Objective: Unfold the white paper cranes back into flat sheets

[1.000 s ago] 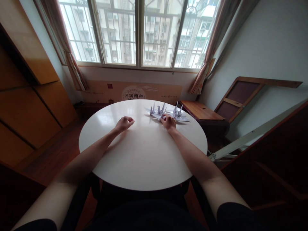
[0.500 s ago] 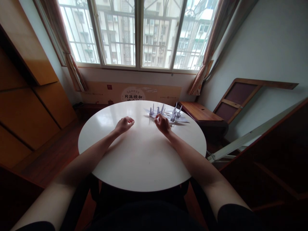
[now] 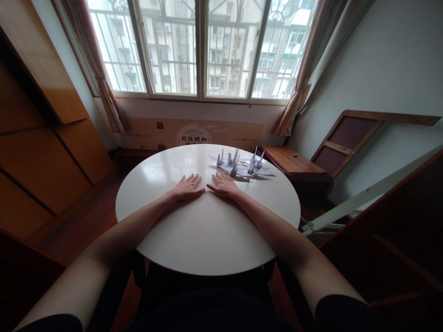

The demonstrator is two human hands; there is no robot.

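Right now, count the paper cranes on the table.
6, on the table, far right: leftmost crane, back-middle crane, front-middle crane; then back-right crane, front-right crane, rightmost crane. Overlaps may hide others.

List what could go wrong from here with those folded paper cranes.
1. The right hand lies palm down just in front of the nearest crane; a careless slide forward might bump or crease it.
2. The paper cranes stand crowded, wings spread close together, so knocking one could disturb its neighbours.
3. The rightmost crane stands near the far right rim of the white table; a push that way might send it off.
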